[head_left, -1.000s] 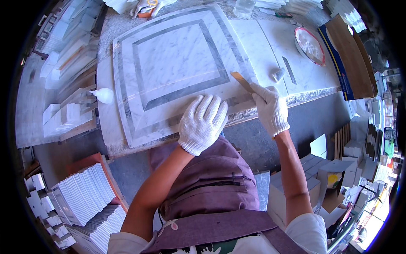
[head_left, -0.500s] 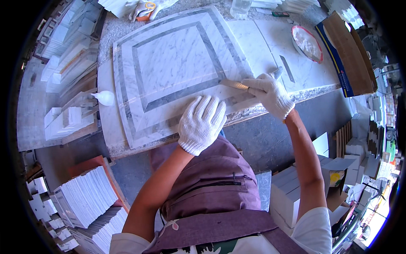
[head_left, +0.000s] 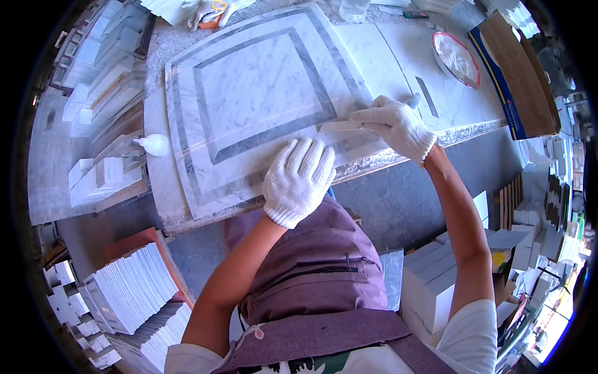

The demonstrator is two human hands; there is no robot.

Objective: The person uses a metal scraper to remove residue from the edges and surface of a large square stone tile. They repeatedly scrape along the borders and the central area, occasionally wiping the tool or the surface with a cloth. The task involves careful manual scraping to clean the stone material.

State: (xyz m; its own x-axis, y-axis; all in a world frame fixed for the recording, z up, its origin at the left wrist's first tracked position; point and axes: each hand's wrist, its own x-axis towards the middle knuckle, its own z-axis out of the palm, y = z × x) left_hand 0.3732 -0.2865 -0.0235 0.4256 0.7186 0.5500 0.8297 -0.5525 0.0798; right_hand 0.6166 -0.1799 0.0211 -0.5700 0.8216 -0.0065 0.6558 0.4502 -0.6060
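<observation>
A marble panel [head_left: 255, 81] with grey inlaid bands lies on the worktable. My left hand [head_left: 299, 181], in a white knit glove, rests flat on the panel's near edge, fingers stretched out and holding nothing. My gloved right hand [head_left: 398, 129] is closed round a putty knife [head_left: 339, 126]. Its flat blade points left over the panel's near right corner, close to the inner grey band. The end of its handle sticks out beyond my fingers. Whether the blade touches the stone I cannot tell.
Right of the panel, a red-rimmed bowl [head_left: 456, 60] holds white paste, near a loose grey strip [head_left: 427, 96]. An open cardboard box [head_left: 520, 81] stands at the right edge. A white squeeze bottle [head_left: 153, 144] lies left. Spare gloves [head_left: 215, 11] and a clear cup [head_left: 354, 10] are at the back.
The putty knife's blade has turned flatter and lighter-looking and sits slightly left of before, while my right hand has shifted a little. My left hand stays on the panel.
</observation>
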